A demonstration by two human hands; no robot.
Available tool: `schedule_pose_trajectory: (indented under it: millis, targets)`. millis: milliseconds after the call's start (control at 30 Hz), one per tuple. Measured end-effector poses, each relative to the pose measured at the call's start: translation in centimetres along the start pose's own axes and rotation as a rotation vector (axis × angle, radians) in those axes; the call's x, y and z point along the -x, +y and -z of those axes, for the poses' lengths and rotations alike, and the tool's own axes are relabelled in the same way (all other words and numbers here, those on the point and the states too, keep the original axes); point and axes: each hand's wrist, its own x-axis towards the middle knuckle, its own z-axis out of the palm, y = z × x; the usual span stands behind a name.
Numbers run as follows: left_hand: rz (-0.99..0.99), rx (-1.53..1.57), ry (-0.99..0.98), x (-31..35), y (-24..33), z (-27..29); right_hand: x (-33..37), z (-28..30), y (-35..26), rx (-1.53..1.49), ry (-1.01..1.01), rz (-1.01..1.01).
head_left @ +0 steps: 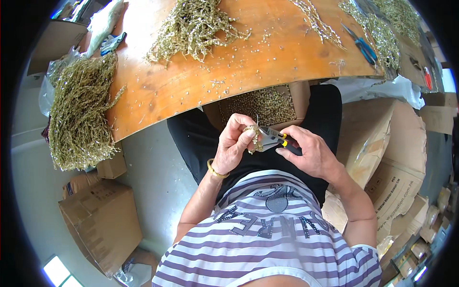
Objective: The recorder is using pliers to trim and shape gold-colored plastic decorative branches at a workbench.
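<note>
Left fingers [245,139] pinch a gold strand [257,139] between their tips, right fingers [295,133] gripping pliers [285,143] at its side

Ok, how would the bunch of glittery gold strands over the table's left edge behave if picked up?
The bunch of glittery gold strands would probably be floppy, since it droops over the edge of the brown wooden table. It may tangle, as its strands lie intermixed. It might shed, judging by small loose bits scattered nearby.
</note>
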Motion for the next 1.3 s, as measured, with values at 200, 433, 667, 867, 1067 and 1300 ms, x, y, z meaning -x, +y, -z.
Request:
schedule_pose_trajectory:
  millis: [200,433,667,867,1067,1300]
  targets:
    - [-0.041,-0.063,-0.046,0.1,0.0,0.6,0.1,0.3,0.1,-0.031,-0.056,-0.010]
    - [-0.033,-0.044,-0.086,-0.2,0.1,0.8,0.1,0.3,0.1,-0.073,-0.083,-0.010]
    - [0.046,0.012,-0.118,-0.4,0.2,1.2,-0.1,0.2,0.3,0.101,-0.014,0.069]
    - [0.091,0.182,-0.152,-0.6,-0.3,1.3,-0.1,0.3,0.1,-0.154,-0.101,0.032]
    - [0.156,0.217,-0.120,-0.5,-0.4,1.3,-0.4,0.3,0.3,0.319,0.130,0.256]
    - [0.048,0.079,-0.123,-0.6,-0.8,1.3,0.1,0.2,0.2,0.038,0.001,0.056]
